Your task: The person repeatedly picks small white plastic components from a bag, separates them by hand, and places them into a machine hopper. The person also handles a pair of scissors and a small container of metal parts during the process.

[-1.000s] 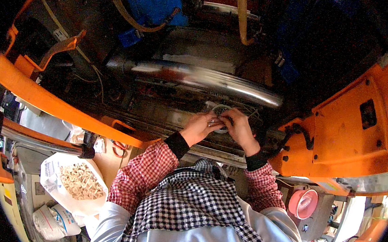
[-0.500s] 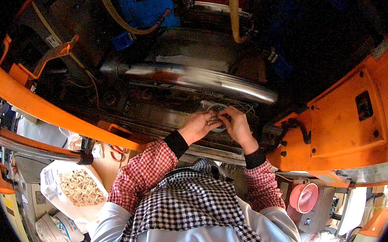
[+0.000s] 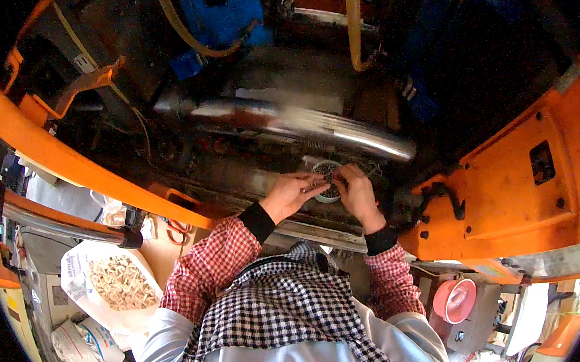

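Observation:
A small round pale container [image 3: 330,200] holds many small dark pieces [image 3: 328,169]. It sits inside the machine, just on the near side of a shiny metal bar [image 3: 295,121]. At its left side my left hand [image 3: 290,193] reaches in, thumb and fingers brought together near the rim. My right hand [image 3: 358,195] bends over the right side, fingertips pinched above the pieces. What either hand grips is too small to make out.
Orange machine panels [image 3: 510,186] flank me on the right, and an orange rail [image 3: 91,167] runs along the left. Behind it lies a white bag [image 3: 75,266] of small beige parts, near red-handled scissors [image 3: 177,230]. A pink bowl [image 3: 454,300] stands at the lower right.
My hands have drawn slightly apart, and more of the container and its dark pieces shows between them. The view has shifted a little.

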`<move>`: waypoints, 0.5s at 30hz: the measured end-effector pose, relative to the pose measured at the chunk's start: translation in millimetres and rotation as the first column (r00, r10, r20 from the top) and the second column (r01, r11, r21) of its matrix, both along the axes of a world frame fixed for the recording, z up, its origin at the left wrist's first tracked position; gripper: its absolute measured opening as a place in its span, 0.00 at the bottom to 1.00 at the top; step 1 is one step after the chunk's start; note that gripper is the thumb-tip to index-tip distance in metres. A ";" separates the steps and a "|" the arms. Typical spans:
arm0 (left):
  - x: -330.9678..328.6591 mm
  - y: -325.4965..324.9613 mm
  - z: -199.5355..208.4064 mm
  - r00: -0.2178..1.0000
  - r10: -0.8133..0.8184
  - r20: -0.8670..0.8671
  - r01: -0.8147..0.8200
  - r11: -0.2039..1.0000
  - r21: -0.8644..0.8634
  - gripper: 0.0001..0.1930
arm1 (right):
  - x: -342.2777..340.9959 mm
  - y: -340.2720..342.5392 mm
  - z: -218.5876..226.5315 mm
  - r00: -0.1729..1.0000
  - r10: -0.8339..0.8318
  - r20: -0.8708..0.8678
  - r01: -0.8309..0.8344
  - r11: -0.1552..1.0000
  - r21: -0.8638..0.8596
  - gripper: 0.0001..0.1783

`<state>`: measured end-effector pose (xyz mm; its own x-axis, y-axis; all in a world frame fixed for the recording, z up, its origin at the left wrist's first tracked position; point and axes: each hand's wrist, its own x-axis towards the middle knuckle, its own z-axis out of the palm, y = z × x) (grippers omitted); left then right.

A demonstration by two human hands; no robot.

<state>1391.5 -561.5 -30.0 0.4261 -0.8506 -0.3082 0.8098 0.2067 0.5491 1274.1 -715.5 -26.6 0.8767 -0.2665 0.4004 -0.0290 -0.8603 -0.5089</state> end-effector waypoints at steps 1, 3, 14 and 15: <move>1.3 1.6 0.3 1.000 0.003 0.027 -0.004 1.000 0.007 0.14 | 0.4 2.8 1.9 1.000 -0.024 0.005 0.024 0.999 0.033 0.06; -3.2 8.4 -1.2 0.999 0.033 0.036 -0.034 0.999 0.003 0.11 | 0.6 10.0 5.8 0.997 -0.072 0.023 0.070 0.993 0.092 0.07; -4.9 68.1 58.3 0.960 0.123 0.252 -0.142 0.988 0.062 0.13 | 205.0 -18.8 105.4 0.867 -0.288 0.406 0.038 0.851 0.523 0.05; -11.2 72.0 73.0 0.961 0.111 0.255 -0.142 0.984 0.104 0.13 | 233.0 -34.9 115.1 0.840 -0.291 0.459 0.035 0.872 0.489 0.06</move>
<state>1380.3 -489.5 43.1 0.6035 -0.7479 -0.2764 0.6173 0.2188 0.7557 1507.0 -750.4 88.6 0.5099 -0.6453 0.5688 0.2214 -0.5405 -0.8117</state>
